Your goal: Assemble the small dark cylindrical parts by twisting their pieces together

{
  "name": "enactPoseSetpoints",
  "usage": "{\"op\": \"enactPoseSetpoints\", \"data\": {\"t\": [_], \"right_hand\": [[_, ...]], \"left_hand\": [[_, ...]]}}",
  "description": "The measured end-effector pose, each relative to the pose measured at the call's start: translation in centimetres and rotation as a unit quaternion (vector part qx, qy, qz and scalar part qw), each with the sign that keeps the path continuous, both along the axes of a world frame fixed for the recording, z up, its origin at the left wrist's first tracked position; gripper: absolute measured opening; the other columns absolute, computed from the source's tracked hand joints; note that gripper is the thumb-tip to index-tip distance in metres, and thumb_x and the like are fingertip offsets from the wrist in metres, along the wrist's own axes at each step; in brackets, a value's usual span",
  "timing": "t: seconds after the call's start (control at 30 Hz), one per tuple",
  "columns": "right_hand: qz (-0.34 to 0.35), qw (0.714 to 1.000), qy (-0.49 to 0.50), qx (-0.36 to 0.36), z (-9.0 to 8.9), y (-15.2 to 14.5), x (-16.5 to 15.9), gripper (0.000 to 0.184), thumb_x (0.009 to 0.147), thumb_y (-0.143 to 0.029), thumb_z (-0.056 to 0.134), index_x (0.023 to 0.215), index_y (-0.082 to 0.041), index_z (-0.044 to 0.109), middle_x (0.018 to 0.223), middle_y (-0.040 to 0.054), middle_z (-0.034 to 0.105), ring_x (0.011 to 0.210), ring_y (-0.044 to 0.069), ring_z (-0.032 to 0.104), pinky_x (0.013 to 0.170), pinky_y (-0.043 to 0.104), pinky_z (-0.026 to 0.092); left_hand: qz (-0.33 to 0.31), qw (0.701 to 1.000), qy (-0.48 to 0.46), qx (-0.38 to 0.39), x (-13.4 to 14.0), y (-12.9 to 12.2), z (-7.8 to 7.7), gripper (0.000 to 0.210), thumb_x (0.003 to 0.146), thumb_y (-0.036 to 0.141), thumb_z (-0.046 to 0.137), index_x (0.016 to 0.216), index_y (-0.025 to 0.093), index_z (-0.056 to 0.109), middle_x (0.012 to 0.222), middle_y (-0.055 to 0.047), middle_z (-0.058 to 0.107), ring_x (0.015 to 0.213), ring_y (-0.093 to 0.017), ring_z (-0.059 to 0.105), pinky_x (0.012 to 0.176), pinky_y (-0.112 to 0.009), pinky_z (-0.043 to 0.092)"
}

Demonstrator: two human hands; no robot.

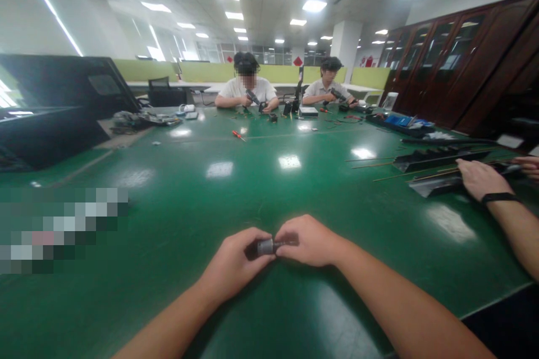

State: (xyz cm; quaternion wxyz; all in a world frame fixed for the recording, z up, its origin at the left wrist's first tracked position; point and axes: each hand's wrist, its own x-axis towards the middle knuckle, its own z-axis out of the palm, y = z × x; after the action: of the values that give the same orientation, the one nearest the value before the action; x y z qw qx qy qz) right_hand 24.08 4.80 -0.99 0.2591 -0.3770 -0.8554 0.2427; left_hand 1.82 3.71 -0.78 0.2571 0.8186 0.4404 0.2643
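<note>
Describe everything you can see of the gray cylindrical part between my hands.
The gray cylindrical part looks metallic, with a dull, light band and darker ends. It lies roughly sideways, just above or on the green tabletop; which one is unclear. The left hand has its grip around the left end, and the right hand closes its fingertips at the right end, where something darker and narrower seems to continue. Fingers hide both ends; finer details are blurred.

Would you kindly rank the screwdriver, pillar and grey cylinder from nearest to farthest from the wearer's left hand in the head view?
1. Grey cylinder: gripped by the left hand.
2. Screwdriver: ahead, on the table.
3. Pillar: far back, right of centre.
</note>
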Motion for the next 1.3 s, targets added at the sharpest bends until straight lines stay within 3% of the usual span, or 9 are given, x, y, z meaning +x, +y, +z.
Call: {"op": "enactPoseSetpoints", "data": {"t": [1.3], "right_hand": [[-0.032, 0.999, -0.021, -0.037, 0.9, -0.4, 0.3, 0.014, 0.081, -0.03, 0.071, 0.089, -0.019, 0.074, 0.077, 0.001, 0.072, 0.067, 0.012, 0.062, 0.06, 0.021, 0.04]], "left_hand": [[0.008, 1.0, -0.014, 0.02, -0.2, 0.1, -0.2, 0.019, 0.08, 0.032, 0.069, 0.097, 0.023, 0.068, 0.092, -0.001, 0.07, 0.085, -0.018, 0.065, 0.077, -0.029, 0.049]]}}
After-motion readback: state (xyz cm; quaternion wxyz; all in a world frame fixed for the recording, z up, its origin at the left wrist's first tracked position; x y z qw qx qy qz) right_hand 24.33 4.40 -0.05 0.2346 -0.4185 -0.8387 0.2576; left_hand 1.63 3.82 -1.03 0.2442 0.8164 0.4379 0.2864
